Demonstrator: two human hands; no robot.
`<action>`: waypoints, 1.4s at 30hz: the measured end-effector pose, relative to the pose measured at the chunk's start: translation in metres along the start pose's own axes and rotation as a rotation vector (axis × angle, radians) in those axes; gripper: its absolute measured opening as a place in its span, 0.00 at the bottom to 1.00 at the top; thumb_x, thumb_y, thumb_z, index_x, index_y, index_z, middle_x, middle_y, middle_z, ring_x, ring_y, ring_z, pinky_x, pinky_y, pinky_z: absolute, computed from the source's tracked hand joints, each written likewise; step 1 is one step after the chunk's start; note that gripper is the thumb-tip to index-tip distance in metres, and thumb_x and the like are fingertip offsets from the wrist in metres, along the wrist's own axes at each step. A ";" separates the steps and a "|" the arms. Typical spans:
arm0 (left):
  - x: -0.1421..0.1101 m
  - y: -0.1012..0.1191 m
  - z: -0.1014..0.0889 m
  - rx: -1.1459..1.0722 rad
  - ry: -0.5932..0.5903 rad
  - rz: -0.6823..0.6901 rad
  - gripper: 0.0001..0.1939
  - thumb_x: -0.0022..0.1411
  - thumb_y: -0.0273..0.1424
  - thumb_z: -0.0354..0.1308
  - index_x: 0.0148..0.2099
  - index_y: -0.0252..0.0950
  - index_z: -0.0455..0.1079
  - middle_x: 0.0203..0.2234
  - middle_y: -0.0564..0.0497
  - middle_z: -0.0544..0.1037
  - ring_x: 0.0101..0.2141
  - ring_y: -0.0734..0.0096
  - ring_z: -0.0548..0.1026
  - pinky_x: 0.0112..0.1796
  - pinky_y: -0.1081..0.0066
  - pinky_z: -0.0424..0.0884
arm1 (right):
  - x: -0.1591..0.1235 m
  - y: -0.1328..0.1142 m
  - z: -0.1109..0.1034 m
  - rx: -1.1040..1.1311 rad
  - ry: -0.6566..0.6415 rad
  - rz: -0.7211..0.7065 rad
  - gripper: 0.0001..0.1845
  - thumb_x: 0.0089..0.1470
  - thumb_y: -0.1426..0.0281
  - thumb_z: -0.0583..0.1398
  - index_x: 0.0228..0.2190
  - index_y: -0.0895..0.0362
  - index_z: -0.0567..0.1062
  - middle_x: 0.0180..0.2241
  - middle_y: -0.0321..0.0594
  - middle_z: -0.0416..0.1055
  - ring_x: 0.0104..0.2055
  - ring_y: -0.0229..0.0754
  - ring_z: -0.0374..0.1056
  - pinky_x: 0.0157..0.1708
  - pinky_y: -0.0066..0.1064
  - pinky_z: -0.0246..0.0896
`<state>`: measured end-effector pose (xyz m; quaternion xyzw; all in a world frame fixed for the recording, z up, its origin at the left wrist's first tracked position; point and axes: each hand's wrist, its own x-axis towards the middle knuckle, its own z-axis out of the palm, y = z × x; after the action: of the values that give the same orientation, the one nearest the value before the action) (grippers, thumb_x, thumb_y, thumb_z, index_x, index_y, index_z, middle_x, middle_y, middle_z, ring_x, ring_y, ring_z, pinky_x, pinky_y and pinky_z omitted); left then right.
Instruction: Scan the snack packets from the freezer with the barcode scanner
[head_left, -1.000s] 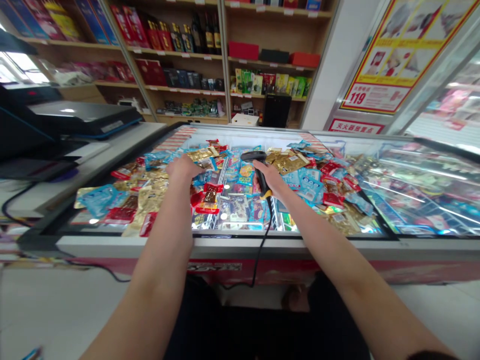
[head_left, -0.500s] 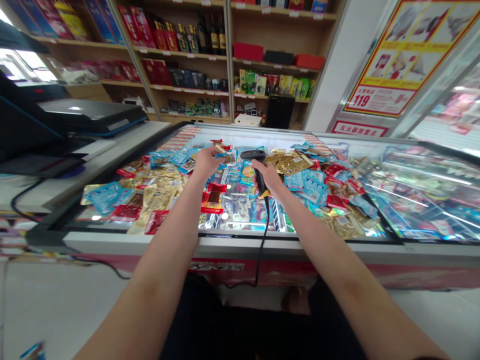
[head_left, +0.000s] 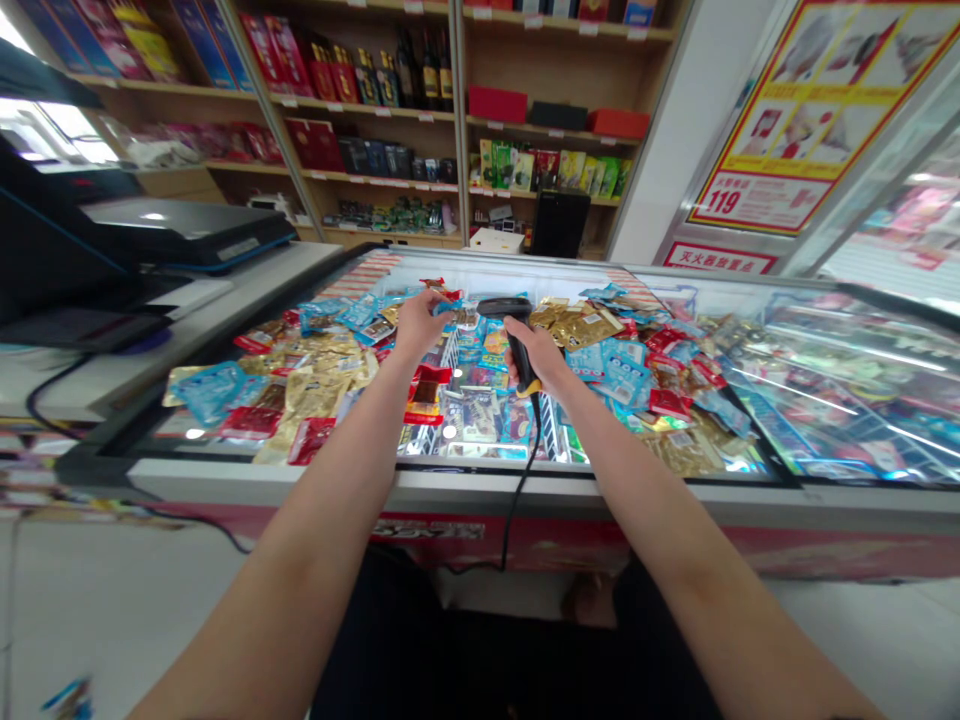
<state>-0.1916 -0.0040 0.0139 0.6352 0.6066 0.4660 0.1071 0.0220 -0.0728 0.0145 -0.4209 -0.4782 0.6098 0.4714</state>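
In my right hand (head_left: 541, 355) is a black and yellow barcode scanner (head_left: 504, 307), its handle gripped upright and its head facing left. A cable (head_left: 517, 500) hangs from it over the counter's front edge. My left hand (head_left: 418, 328) is pinched on a small snack packet (head_left: 466, 318), which shows just past the fingertips, left of the scanner head. Below that hand lies a red and yellow packet (head_left: 426, 395). Gold packets (head_left: 315, 400) and a blue packet (head_left: 210, 392) are heaped on the left. More blue packets (head_left: 622, 372) and red packets (head_left: 670, 403) are piled on the right.
The packets lie on a glass-topped freezer (head_left: 480, 482), with goods in wire baskets visible through the glass. A flat black device (head_left: 195, 232) stands on the counter at the left. Behind are shelves (head_left: 360, 105) of bottles and boxes. A notice (head_left: 750, 200) hangs at the right.
My left hand has shifted slightly right and turned, so less of the packet at its fingertips shows. The scanner has moved very slightly left, still in my right hand.
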 end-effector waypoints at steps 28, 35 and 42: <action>0.001 -0.001 0.002 -0.017 0.009 0.013 0.08 0.52 0.28 0.63 0.37 0.38 0.74 0.34 0.48 0.81 0.38 0.60 0.76 0.45 0.64 0.70 | -0.007 -0.008 -0.002 -0.018 0.018 0.046 0.21 0.66 0.52 0.65 0.31 0.54 0.69 0.15 0.31 0.69 0.12 0.35 0.63 0.12 0.25 0.59; 0.001 -0.001 0.002 -0.008 0.010 0.020 0.08 0.52 0.28 0.62 0.37 0.38 0.74 0.33 0.49 0.81 0.36 0.62 0.75 0.45 0.65 0.69 | -0.007 -0.007 -0.002 -0.018 0.012 0.039 0.19 0.69 0.56 0.62 0.30 0.54 0.69 0.15 0.32 0.69 0.11 0.35 0.62 0.11 0.26 0.58; -0.001 0.001 0.005 -0.036 0.028 -0.055 0.07 0.51 0.30 0.64 0.35 0.38 0.73 0.28 0.51 0.77 0.35 0.63 0.75 0.44 0.65 0.71 | -0.005 -0.011 -0.005 0.030 0.087 -0.008 0.20 0.66 0.52 0.65 0.32 0.54 0.69 0.14 0.31 0.68 0.11 0.35 0.61 0.11 0.25 0.57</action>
<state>-0.1869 -0.0031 0.0112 0.6095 0.6169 0.4825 0.1225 0.0301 -0.0753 0.0246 -0.4380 -0.4498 0.5963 0.5002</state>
